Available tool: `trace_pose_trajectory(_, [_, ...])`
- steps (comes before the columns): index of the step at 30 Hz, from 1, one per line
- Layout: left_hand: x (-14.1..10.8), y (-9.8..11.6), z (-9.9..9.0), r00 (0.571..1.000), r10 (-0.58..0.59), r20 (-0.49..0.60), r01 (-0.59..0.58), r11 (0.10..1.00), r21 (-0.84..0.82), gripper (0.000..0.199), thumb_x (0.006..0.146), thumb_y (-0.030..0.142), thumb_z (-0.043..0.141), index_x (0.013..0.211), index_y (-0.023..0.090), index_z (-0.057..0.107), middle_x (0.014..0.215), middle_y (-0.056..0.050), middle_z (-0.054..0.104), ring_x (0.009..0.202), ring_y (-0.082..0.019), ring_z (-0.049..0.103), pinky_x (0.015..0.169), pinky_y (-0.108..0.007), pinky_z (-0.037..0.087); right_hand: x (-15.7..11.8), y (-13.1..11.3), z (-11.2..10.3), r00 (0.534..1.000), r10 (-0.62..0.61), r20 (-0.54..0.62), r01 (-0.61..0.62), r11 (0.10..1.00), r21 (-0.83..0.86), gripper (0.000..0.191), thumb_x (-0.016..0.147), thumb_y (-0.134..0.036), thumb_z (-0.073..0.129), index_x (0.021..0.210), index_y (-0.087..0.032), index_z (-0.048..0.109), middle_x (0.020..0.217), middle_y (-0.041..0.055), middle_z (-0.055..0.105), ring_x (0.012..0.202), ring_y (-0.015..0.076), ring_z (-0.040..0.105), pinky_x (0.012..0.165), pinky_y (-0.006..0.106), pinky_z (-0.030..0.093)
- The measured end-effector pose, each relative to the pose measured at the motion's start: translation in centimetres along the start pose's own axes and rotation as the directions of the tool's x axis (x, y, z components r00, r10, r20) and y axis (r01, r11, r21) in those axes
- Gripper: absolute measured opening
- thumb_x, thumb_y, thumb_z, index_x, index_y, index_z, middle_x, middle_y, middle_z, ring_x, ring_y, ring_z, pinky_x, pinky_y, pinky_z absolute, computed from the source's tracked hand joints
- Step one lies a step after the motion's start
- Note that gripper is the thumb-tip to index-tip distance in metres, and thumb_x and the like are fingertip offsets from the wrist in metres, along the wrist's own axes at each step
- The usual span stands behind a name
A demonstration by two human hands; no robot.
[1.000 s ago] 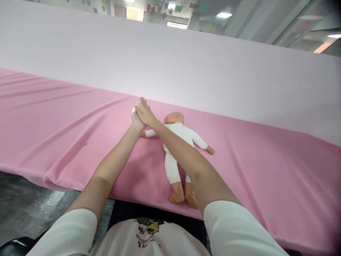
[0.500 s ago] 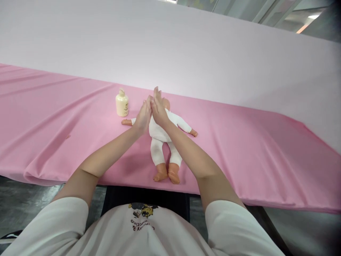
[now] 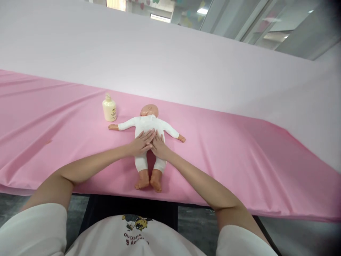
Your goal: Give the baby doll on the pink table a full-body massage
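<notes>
A baby doll in a white suit lies on the pink cloth with its arms spread and its feet toward me. My left hand rests palm down on the doll's lower torso, fingers stretched out. Beside it my right hand lies flat on the same part of the doll, its fingers slightly spread. The fingers of both hands meet near the middle of the belly. Under the hands, the doll's lower trunk is hidden. Neither hand grips anything.
A cream pump bottle stands upright to the left of the doll's head, beyond its outstretched arm. Pink cloth with loose folds covers the table. Behind it rises a plain white panel.
My hands were pressed together, raised over the doll's chest. They have come down toward me, parted and laid flat on its torso. The view has shifted slightly, and the doll's head is now uncovered.
</notes>
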State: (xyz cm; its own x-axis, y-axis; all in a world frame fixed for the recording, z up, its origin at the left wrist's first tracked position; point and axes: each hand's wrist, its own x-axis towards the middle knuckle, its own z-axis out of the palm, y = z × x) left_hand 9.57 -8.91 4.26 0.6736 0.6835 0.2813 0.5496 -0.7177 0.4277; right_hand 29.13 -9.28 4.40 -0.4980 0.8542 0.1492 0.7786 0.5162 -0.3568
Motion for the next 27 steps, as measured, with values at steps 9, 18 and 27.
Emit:
trace_pose_trajectory(9, [10.0,-2.6,-5.2,0.995,-0.1,0.009,0.097,0.983,0.157,0.069,0.106,0.039,0.029,0.164,0.003,0.019,0.173,-0.021,0.013,0.163,-0.034,0.007,0.131,-0.058,0.004,10.3,4.8,-4.5,1.0,0.021,-0.017,-0.021,1.0,0.013,0.073,0.105,-0.047,0.024,0.167,-0.009,0.012,0.175,0.0179,-0.001,0.164,0.036,-0.007,0.126,0.073,0.001])
trace_pose_trajectory(18, [-1.3,-0.3,-2.7,0.923,0.24,0.301,-0.242,0.97,-0.031,0.1,0.098,0.071,0.039,0.167,0.007,0.005,0.174,-0.018,-0.005,0.163,-0.035,-0.004,0.133,-0.054,0.001,-1.6,2.5,-0.6,0.904,-0.414,0.109,0.404,0.909,0.105,0.086,0.104,-0.062,0.023,0.167,-0.008,-0.001,0.174,0.0235,0.002,0.165,0.0326,-0.001,0.131,0.066,0.009])
trace_pose_trajectory(27, [3.1,1.7,-6.5,0.971,-0.213,0.105,0.2,0.972,0.12,0.039,0.089,0.023,0.062,0.127,0.021,0.069,0.133,-0.009,0.071,0.118,-0.028,0.069,0.101,-0.038,0.054,1.2,1.5,-6.3,0.992,-0.128,-0.007,0.129,0.988,0.084,0.026,0.093,-0.013,0.055,0.112,-0.018,0.072,0.122,0.0112,0.072,0.111,0.0246,0.069,0.102,0.042,0.054])
